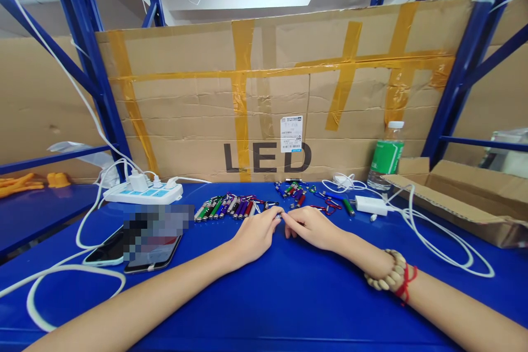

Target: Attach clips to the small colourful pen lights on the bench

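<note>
My left hand and my right hand meet above the middle of the blue table, fingertips nearly touching. Both are closed in a pinch around a tiny silvery piece, mostly covered by the fingers; its kind cannot be made out. Just beyond my left hand lies a row of small metal keychain penlights in green, purple, silver, black and red, side by side. Past my right hand is a looser pile of similar penlights with clips. A single green penlight lies to the right of it.
Two phones lie at left, near a white power strip with plugged cables. At right are a white power adapter with looped cable, a green-labelled bottle and an open cardboard box. A large cardboard panel stands behind.
</note>
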